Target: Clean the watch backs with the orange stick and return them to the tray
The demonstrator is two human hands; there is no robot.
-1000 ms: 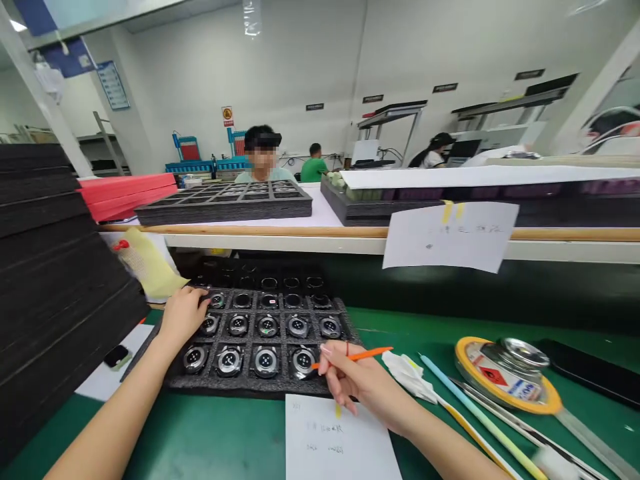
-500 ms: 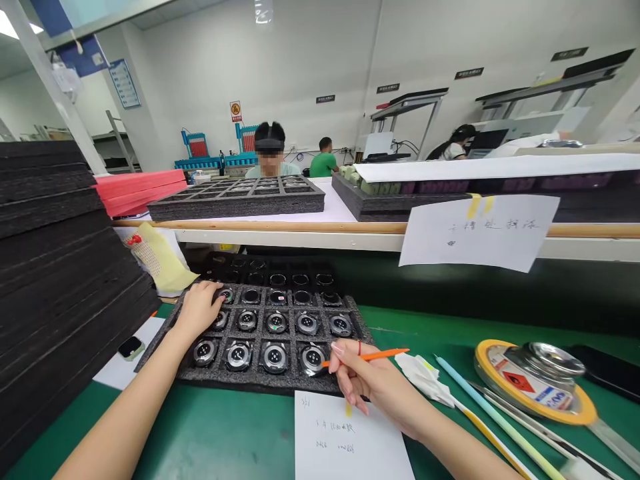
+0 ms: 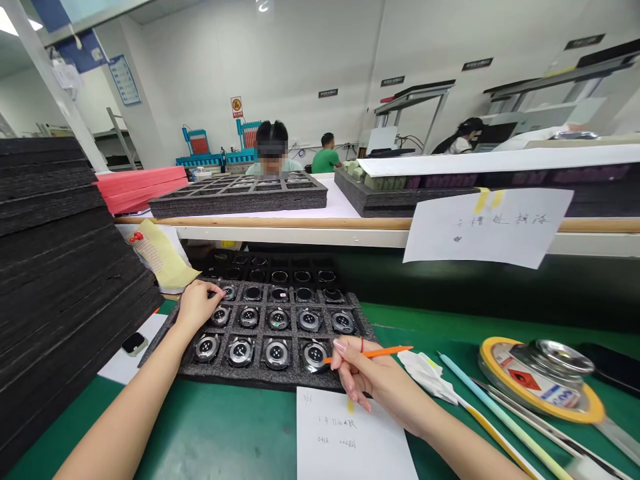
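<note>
A black foam tray point(image 3: 295, 379) in front of me holds rows of round watch cases, most with silver-ringed backs facing up. My left hand point(image 3: 200, 305) is at the tray's far left cell, thumb and fingertips pinched at the edge of a watch case point(image 3: 229, 291). Between the fingers of my right hand point(image 3: 363, 370) is a thin orange stick point(image 3: 387, 351). Its tip points at the front right watch case point(image 3: 315, 355); I cannot tell whether it touches. A handwritten paper sheet point(image 3: 345, 453) lies under and below my right hand.
Tall black foam sheets point(image 3: 75, 280) are stacked at the left. On the right lie a white cloth point(image 3: 425, 377), a light blue pen point(image 3: 480, 390), tweezers and a yellow-rimmed dispenser can point(image 3: 540, 373). A shelf point(image 3: 350, 235) with more trays crosses ahead; co-workers sit beyond.
My left thumb and fingers have drawn together at the far left watch case. My right hand holds the orange stick in nearly the same place. The view has shifted slightly.
</note>
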